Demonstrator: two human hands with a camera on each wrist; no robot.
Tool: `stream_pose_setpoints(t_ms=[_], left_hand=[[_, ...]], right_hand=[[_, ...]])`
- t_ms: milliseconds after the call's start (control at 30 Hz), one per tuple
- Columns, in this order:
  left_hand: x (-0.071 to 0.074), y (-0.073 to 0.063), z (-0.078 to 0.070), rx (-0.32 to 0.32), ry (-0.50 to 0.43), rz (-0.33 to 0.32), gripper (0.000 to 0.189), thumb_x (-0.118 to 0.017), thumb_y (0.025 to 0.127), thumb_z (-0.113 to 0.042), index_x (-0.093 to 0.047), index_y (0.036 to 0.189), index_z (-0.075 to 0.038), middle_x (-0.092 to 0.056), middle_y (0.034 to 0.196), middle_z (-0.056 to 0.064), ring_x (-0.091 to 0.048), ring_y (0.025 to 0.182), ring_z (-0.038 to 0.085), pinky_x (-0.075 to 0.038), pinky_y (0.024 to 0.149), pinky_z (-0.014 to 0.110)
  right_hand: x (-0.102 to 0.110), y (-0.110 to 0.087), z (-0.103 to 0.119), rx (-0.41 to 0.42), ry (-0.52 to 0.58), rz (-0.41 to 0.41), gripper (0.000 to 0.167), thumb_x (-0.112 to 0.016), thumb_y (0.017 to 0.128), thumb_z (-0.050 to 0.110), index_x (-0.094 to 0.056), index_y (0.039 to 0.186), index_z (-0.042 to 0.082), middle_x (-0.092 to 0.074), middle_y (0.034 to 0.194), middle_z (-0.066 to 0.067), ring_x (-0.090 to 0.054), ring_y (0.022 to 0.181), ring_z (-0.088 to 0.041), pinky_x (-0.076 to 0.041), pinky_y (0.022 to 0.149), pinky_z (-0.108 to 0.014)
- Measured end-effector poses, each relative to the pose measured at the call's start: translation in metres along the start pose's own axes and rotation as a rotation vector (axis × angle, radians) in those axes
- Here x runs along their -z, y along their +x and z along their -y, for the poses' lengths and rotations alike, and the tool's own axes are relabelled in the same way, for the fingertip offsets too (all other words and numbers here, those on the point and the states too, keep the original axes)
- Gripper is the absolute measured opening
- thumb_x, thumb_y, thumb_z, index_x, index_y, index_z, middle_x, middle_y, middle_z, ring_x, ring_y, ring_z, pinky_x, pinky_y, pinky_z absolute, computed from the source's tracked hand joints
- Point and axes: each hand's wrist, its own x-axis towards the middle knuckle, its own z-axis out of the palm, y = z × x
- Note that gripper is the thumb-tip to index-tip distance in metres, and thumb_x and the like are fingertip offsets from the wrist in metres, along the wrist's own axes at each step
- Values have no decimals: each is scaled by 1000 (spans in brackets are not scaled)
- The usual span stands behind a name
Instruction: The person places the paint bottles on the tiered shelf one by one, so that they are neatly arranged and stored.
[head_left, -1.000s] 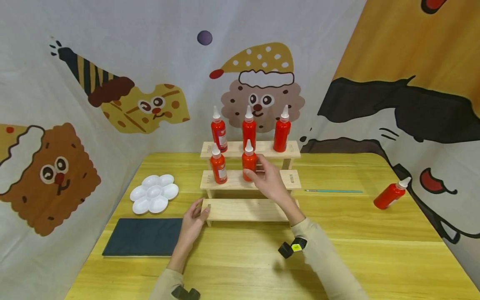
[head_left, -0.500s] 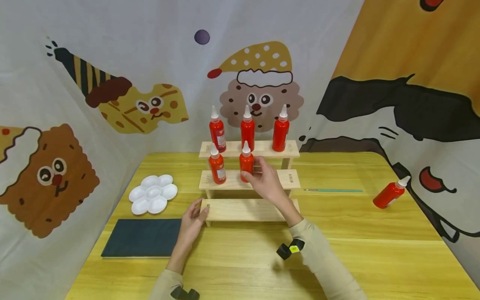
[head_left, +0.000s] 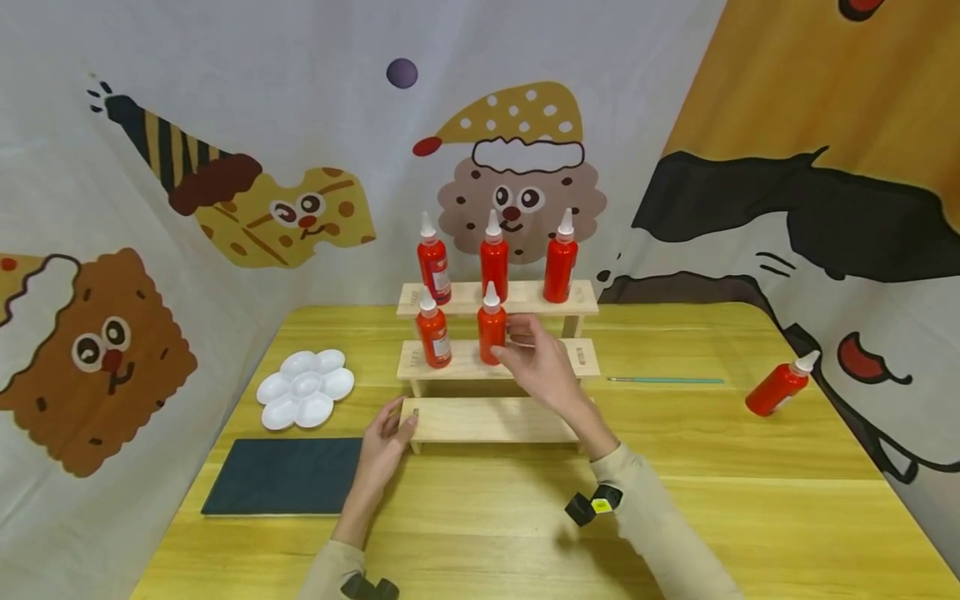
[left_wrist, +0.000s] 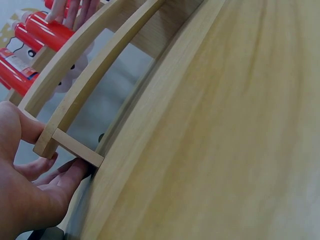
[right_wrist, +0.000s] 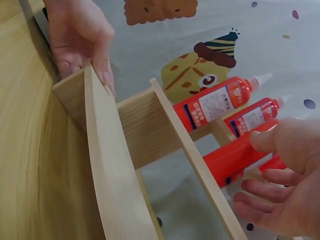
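A three-tier wooden display stand [head_left: 487, 419] stands mid-table. My left hand [head_left: 381, 442] grips the left end of its lowest shelf, thumb on top and fingers below in the left wrist view. On the middle shelf a red paint bottle [head_left: 491, 337] with a white nozzle cap stands upright. My right hand [head_left: 542, 360] is just right of that bottle, thumb and fingers spread apart; its thumb [right_wrist: 262, 142] overlaps the bottle in the right wrist view. Left of it stands another red paint bottle [head_left: 434, 337]. Several more red bottles [head_left: 561, 271] line the top shelf.
A white flower-shaped palette [head_left: 306, 388] and a dark flat board [head_left: 283, 476] lie on the left. A thin teal paintbrush [head_left: 666, 381] lies right of the stand. Farther right stands a single red paint bottle [head_left: 777, 390]. A printed cloth [head_left: 322, 67] hangs behind the table.
My right hand has loosened from the middle-shelf bottle and drawn slightly to the right. The bottle stays standing on the shelf. My left hand keeps its place on the stand.
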Motion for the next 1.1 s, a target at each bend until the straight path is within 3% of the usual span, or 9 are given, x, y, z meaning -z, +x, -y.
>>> stream_pose_setpoints(t_ms=[233, 667, 1100], left_hand=[[0, 0, 1, 11, 0, 7, 54, -62, 102, -19, -45, 152, -8, -59, 139, 26, -60, 125, 37, -50, 98, 36], [0, 1, 1, 15, 7, 2, 54, -61, 102, -17, -44, 152, -7, -62, 135, 25, -62, 121, 33, -50, 95, 31], [0, 2, 2, 17, 5, 7, 54, -61, 102, -16, -44, 152, -7, -61, 137, 26, -61, 122, 35, -50, 98, 35]], right_hand=[[21, -10, 3, -17, -5, -10, 47, -74, 94, 15, -54, 134, 1, -64, 131, -20, -62, 121, -40, -50, 104, -53], [61, -24, 3, -24, -59, -74, 46, -70, 98, 20, -51, 136, 3, -61, 135, -19, -59, 125, -37, -47, 106, -55], [99, -44, 2, 4, -114, -260, 45, -70, 96, 13, -52, 135, -1, -61, 134, -20, -57, 128, -36, -44, 108, -54]])
